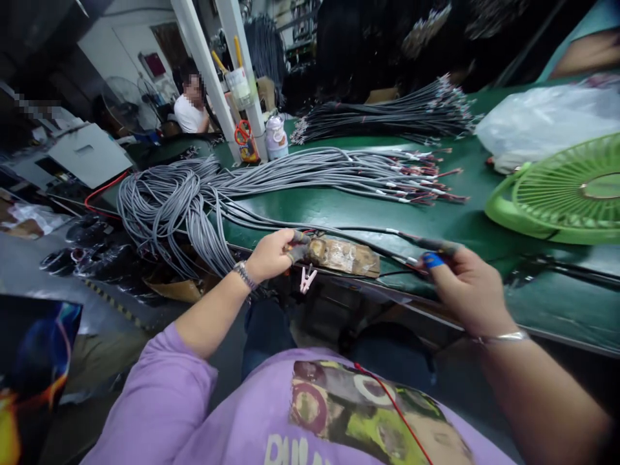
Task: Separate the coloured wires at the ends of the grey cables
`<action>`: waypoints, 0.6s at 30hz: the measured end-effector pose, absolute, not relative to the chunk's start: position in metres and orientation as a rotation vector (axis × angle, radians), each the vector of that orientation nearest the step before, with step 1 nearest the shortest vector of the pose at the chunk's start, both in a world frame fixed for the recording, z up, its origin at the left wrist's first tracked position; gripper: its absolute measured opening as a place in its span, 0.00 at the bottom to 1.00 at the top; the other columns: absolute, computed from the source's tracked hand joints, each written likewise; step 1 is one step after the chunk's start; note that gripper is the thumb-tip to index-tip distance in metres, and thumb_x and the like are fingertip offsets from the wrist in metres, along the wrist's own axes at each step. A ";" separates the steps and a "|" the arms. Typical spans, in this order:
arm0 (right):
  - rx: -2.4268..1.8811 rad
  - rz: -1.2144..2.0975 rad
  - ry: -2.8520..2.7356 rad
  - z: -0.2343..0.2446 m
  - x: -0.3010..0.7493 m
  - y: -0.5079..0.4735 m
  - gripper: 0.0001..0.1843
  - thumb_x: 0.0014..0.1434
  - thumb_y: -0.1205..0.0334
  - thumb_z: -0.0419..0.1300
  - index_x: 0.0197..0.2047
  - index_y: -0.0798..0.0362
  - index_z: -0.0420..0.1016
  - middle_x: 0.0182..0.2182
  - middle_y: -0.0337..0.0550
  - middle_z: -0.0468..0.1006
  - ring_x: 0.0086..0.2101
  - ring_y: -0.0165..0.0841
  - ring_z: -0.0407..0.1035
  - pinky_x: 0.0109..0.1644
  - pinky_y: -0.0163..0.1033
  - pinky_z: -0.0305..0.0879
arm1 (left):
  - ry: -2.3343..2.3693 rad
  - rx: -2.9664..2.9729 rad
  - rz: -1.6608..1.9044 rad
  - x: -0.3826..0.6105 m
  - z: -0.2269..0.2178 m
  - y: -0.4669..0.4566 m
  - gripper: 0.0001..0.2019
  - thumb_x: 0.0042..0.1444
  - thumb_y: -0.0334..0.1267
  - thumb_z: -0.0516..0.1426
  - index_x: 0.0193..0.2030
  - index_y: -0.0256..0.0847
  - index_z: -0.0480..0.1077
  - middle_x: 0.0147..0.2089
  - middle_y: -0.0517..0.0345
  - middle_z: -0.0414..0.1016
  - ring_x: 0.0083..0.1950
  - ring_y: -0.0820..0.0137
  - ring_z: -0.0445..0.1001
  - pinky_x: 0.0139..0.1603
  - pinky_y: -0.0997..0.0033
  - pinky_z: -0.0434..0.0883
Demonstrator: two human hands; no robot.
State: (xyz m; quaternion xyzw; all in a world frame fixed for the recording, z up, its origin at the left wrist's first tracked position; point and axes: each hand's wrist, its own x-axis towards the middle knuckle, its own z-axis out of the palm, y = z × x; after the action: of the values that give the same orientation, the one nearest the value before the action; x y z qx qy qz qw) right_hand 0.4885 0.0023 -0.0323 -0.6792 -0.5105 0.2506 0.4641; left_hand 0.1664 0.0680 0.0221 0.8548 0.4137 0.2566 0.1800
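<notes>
My left hand (274, 255) is closed in a pinch on a grey cable (358, 227) at the near edge of the green table (339, 206), beside a worn brown taped block (345, 256). My right hand (467, 287), with blue tape on one finger, is closed on the same cable's end, where thin wires stick out. The cable runs between both hands along the table edge. A small pink clip (307, 279) hangs under the edge near my left hand.
A big bundle of grey cables (203, 187) lies across the table and droops off its left end. A darker cable bundle (387, 113) lies farther back. A green fan (564, 190) and a white plastic bag (542, 123) sit right. A person in white (190, 110) sits far left.
</notes>
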 end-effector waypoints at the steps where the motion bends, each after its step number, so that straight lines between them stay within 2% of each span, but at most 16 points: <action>1: -1.772 0.527 -1.244 -0.037 0.498 0.007 0.17 0.56 0.57 0.57 0.46 0.56 0.75 0.30 0.49 0.77 0.28 0.36 0.65 0.34 0.41 0.60 | 1.220 2.530 0.634 0.172 0.022 0.083 0.14 0.62 0.41 0.54 0.47 0.34 0.72 0.47 0.46 0.77 0.49 0.65 0.75 0.52 0.63 0.72; 3: -1.834 0.522 -1.161 -0.042 0.508 0.014 0.20 0.56 0.57 0.55 0.49 0.57 0.74 0.28 0.47 0.75 0.26 0.35 0.63 0.31 0.40 0.58 | 1.271 2.694 0.462 0.189 0.021 0.110 0.13 0.60 0.39 0.54 0.47 0.33 0.72 0.50 0.45 0.76 0.53 0.62 0.73 0.57 0.59 0.69; 5: -1.869 0.556 -1.113 -0.041 0.509 0.015 0.22 0.56 0.56 0.55 0.51 0.57 0.74 0.26 0.46 0.74 0.24 0.35 0.62 0.29 0.40 0.57 | 1.222 2.697 0.328 0.214 0.020 0.130 0.18 0.60 0.43 0.55 0.53 0.36 0.70 0.55 0.47 0.74 0.56 0.63 0.71 0.59 0.61 0.68; 7: -1.918 0.540 -1.126 -0.035 0.503 0.013 0.22 0.55 0.57 0.55 0.50 0.57 0.74 0.25 0.48 0.73 0.25 0.37 0.63 0.29 0.40 0.57 | 1.164 2.659 0.153 0.243 0.017 0.144 0.25 0.58 0.48 0.57 0.59 0.37 0.66 0.58 0.47 0.72 0.58 0.62 0.70 0.59 0.64 0.67; 9: -1.960 0.510 -1.142 -0.026 0.498 0.009 0.19 0.53 0.59 0.55 0.47 0.55 0.75 0.25 0.48 0.73 0.26 0.39 0.65 0.30 0.41 0.58 | 1.140 2.674 -0.037 0.271 0.013 0.154 0.28 0.55 0.49 0.59 0.60 0.36 0.65 0.59 0.45 0.71 0.58 0.60 0.71 0.57 0.64 0.69; 14: -2.014 0.474 -1.158 -0.019 0.495 0.005 0.06 0.48 0.57 0.55 0.30 0.48 0.70 0.22 0.46 0.71 0.26 0.41 0.65 0.31 0.44 0.58 | 1.144 2.888 -0.195 0.317 0.006 0.166 0.17 0.59 0.31 0.51 0.54 0.31 0.68 0.51 0.42 0.75 0.51 0.59 0.75 0.48 0.65 0.70; 18: -2.004 0.451 -1.164 -0.024 0.497 0.005 0.08 0.46 0.55 0.56 0.31 0.47 0.70 0.22 0.47 0.72 0.26 0.44 0.66 0.30 0.45 0.59 | 1.208 2.874 -0.159 0.329 0.002 0.167 0.15 0.61 0.29 0.51 0.53 0.28 0.68 0.50 0.40 0.75 0.50 0.59 0.76 0.46 0.66 0.70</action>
State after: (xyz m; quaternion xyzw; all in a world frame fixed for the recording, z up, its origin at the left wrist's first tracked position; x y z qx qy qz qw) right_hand 0.4969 0.0049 -0.0241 -0.7849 -0.4560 0.1765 0.3806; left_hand 0.3288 0.1668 0.0023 0.9206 0.3869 -0.0508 0.0103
